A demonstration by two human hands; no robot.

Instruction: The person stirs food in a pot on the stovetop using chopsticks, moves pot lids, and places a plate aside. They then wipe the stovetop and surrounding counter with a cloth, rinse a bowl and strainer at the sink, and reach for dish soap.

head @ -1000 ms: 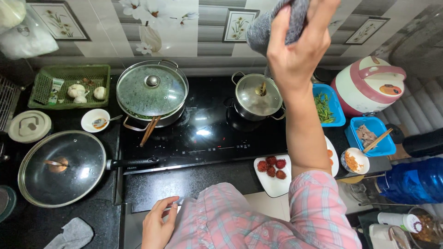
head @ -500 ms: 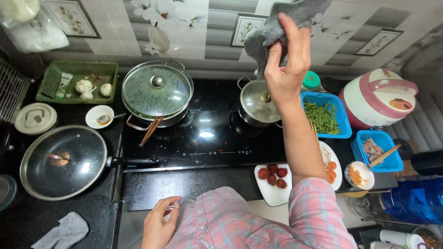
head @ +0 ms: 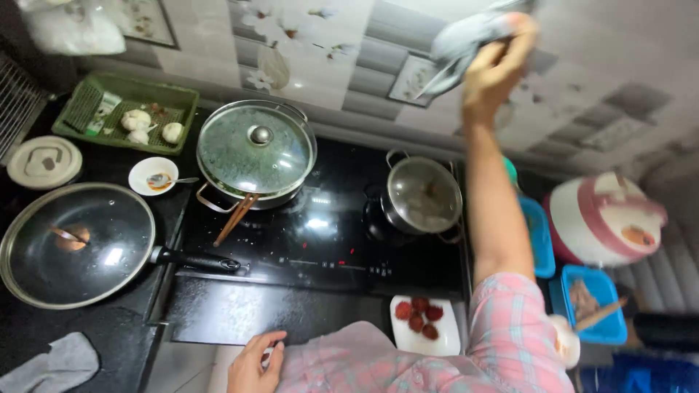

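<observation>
My right hand (head: 497, 60) is raised high against the tiled wall, gripping a grey cloth (head: 466, 40) that hangs from my fingers. Its arm reaches up past the small steel pot (head: 422, 195) on the right of the black cooktop (head: 313, 225). My left hand (head: 251, 360) rests at the counter's front edge, fingers curled, nothing visibly in it. A large lidded pot (head: 255, 153) with wooden chopsticks (head: 234, 218) leaning on it stands at the back left of the cooktop.
A lidded frying pan (head: 73, 244) sits left of the cooktop, with a grey rag (head: 54, 364) below it. A green tray of garlic (head: 124, 116), a small sauce bowl (head: 153, 175), a white plate of red fruit (head: 426, 324), blue containers (head: 593, 302) and a pink-white rice cooker (head: 608, 218) surround it.
My right hand has swung the grey cloth further right and higher along the wall. The view has shifted, and my left hand stays at the counter edge.
</observation>
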